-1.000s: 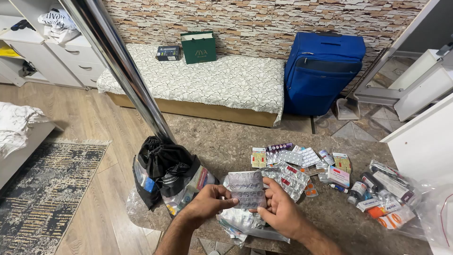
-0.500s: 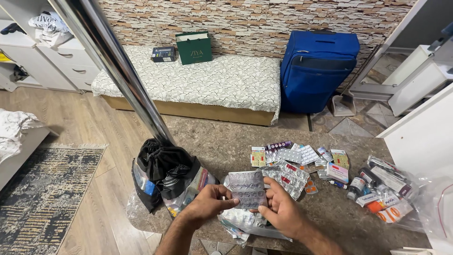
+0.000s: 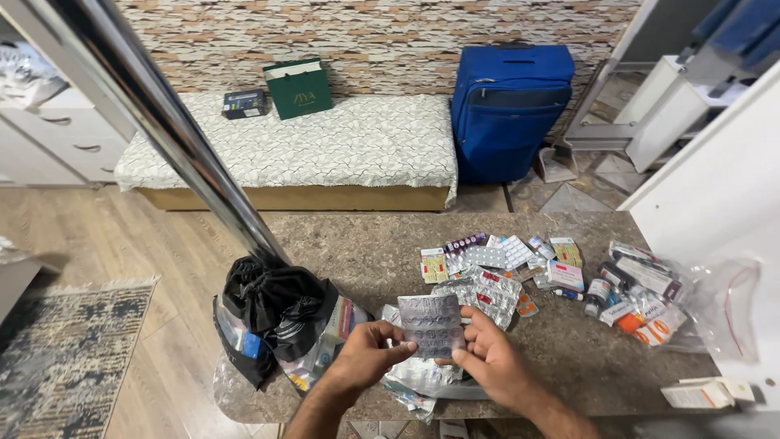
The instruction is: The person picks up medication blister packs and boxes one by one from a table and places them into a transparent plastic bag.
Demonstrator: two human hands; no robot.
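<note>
Silver blister strip [image 3: 431,323] (foil side up) pinched by both hands.

Both hands hold a silvery blister pack [image 3: 431,324] over the counter's [image 3: 366,244] near edge. More blister strips [image 3: 487,280] and small boxes [image 3: 565,275] spread toward its right edge; a white carton [image 3: 697,394] lies at the near right corner.

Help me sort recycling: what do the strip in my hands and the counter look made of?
Blister strip, pinched between left hand and right hand: likely foil-backed plastic, given its silvery, crinkled sheen. Countertop: speckled brown stone or a laminate imitation; matte.
</note>
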